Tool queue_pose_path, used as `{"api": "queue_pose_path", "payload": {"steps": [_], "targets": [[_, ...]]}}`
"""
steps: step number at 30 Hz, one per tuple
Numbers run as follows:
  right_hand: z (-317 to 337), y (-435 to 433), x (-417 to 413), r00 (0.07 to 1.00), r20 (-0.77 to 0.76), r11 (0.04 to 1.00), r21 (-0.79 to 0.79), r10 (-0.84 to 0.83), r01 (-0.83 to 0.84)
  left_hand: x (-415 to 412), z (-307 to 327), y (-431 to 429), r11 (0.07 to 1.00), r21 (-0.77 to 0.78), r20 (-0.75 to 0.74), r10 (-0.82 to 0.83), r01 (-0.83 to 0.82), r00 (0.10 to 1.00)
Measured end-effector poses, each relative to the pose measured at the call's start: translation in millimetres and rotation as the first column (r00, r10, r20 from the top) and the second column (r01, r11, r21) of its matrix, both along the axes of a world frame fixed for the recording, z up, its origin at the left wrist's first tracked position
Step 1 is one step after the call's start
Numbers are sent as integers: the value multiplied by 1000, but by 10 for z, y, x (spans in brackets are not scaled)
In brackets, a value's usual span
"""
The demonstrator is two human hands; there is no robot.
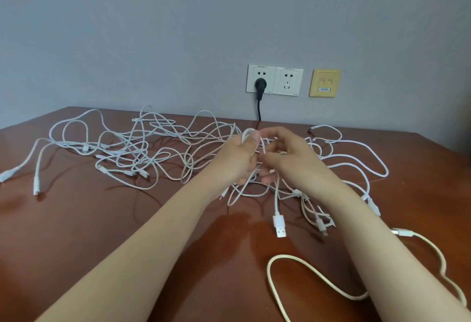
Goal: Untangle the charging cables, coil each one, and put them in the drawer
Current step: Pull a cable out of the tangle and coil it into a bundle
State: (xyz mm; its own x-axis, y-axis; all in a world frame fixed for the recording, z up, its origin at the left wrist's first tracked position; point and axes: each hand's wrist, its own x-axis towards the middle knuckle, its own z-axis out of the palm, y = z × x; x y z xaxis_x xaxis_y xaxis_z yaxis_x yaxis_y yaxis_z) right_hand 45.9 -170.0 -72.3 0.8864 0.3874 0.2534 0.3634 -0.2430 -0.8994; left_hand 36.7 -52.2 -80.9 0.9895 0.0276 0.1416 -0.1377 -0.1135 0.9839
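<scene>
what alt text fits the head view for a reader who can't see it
A person's left hand grips a small loop of white cable and the right hand pinches it, above a tangle of white charging cables spread over a brown table. Behind, a black plug sits in a wall socket.
</scene>
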Motion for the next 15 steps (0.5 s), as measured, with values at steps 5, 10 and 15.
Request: {"api": "queue_pose_path", "payload": {"steps": [5, 10, 15], "targets": [[-27, 5, 70, 984, 122, 992, 4, -129, 129, -59, -29, -76, 984, 70, -3, -163, 163, 987], [27, -8, 10, 971, 177, 987, 23, -163, 162, -70, -24, -83, 981, 38, -6, -191, 191, 982], [4, 4, -28, 937, 288, 960, -136, -197, 243, -98, -21, -82, 972, 71, -23, -223, 224, 975]]}}
